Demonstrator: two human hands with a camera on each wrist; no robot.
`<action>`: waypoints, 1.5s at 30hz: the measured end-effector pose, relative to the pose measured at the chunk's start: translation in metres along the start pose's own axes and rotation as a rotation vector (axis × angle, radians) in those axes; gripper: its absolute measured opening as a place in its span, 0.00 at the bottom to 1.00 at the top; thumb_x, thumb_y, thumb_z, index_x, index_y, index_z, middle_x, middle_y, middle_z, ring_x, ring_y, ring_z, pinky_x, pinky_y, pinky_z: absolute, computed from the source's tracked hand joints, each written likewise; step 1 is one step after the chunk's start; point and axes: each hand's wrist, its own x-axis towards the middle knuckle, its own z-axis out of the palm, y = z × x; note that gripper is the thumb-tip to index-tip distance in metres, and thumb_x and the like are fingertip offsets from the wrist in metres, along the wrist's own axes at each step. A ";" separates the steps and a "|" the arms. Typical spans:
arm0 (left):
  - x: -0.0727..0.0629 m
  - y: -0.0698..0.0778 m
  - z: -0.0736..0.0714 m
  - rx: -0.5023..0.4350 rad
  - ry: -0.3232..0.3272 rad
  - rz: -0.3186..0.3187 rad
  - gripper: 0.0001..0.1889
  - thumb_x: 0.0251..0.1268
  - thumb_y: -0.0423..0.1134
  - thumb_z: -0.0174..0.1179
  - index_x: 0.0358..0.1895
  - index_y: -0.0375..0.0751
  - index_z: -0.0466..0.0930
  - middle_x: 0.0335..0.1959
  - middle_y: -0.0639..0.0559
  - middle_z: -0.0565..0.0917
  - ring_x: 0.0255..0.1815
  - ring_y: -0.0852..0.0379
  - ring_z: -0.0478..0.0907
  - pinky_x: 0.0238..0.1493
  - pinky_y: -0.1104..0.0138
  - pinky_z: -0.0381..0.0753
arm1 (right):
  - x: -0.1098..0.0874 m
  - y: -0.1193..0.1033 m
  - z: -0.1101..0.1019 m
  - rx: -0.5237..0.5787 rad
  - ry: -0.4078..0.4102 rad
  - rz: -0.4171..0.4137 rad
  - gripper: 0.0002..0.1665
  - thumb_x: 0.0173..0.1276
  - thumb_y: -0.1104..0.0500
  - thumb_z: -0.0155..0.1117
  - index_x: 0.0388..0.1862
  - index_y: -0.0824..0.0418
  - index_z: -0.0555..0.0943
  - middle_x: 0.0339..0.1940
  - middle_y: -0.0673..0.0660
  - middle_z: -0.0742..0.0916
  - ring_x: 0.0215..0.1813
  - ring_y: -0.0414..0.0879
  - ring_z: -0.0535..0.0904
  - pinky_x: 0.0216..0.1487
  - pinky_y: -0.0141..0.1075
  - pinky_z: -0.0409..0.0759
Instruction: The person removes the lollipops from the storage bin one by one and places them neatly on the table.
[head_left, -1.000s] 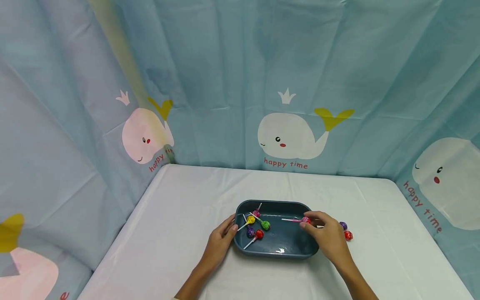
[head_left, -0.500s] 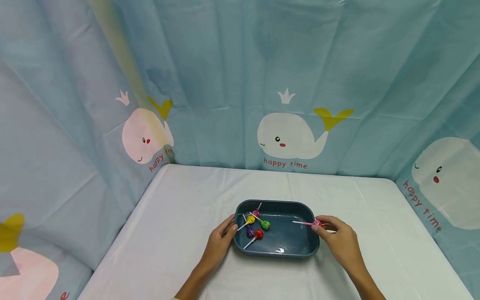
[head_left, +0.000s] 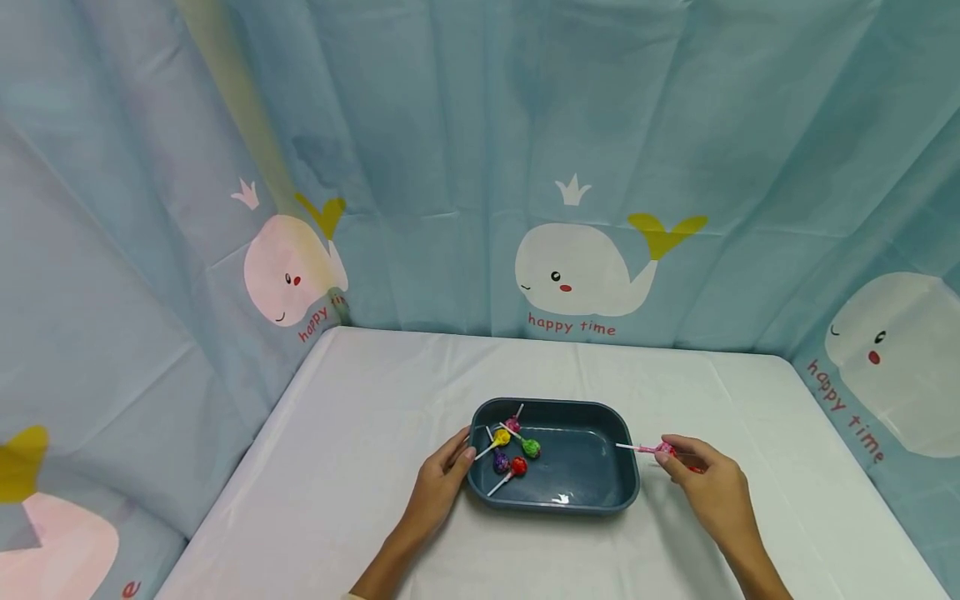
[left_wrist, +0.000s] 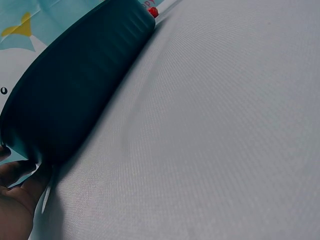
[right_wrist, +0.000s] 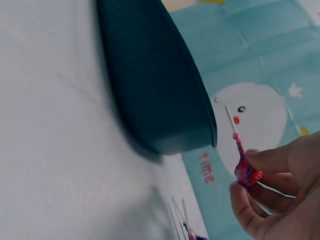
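Head view: right hand pinches pink lollipop (by candy); left hand holds tray.

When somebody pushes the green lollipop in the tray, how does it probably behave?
The green lollipop would probably swing round rather than roll straight, as one thin stick juts from its round head. It may slide easily, because the floor of the tray looks glossy. Its straight stick seems stiff.
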 end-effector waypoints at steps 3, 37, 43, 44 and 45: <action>0.000 -0.001 0.000 -0.005 -0.001 0.001 0.26 0.84 0.44 0.57 0.78 0.41 0.72 0.77 0.41 0.75 0.78 0.44 0.72 0.76 0.60 0.70 | 0.000 0.006 -0.006 -0.023 -0.005 0.042 0.26 0.73 0.47 0.74 0.63 0.60 0.87 0.50 0.64 0.92 0.41 0.35 0.83 0.37 0.26 0.80; 0.000 -0.001 0.000 -0.024 -0.005 0.014 0.27 0.84 0.44 0.57 0.78 0.37 0.70 0.77 0.40 0.74 0.78 0.43 0.71 0.73 0.71 0.71 | 0.006 0.068 -0.013 -0.177 -0.053 0.194 0.24 0.70 0.59 0.76 0.61 0.70 0.84 0.47 0.71 0.91 0.51 0.67 0.84 0.41 0.47 0.79; -0.001 -0.001 0.000 -0.059 -0.008 0.023 0.27 0.84 0.42 0.57 0.78 0.36 0.70 0.76 0.38 0.75 0.79 0.43 0.71 0.68 0.81 0.69 | 0.006 0.067 -0.008 -0.157 -0.037 0.226 0.24 0.70 0.61 0.76 0.61 0.72 0.83 0.50 0.73 0.89 0.51 0.66 0.83 0.53 0.63 0.79; -0.001 -0.001 0.000 -0.058 -0.006 0.021 0.27 0.84 0.42 0.57 0.78 0.36 0.70 0.76 0.38 0.75 0.78 0.43 0.71 0.69 0.79 0.70 | 0.005 0.066 -0.008 -0.159 -0.035 0.224 0.24 0.70 0.61 0.76 0.61 0.71 0.83 0.50 0.73 0.89 0.51 0.67 0.83 0.54 0.63 0.79; -0.001 -0.001 0.000 -0.056 -0.005 0.018 0.26 0.84 0.42 0.57 0.78 0.37 0.70 0.76 0.39 0.75 0.78 0.43 0.71 0.71 0.76 0.71 | 0.005 0.066 -0.009 -0.158 -0.037 0.222 0.24 0.70 0.61 0.76 0.61 0.71 0.83 0.50 0.73 0.89 0.51 0.67 0.83 0.54 0.63 0.79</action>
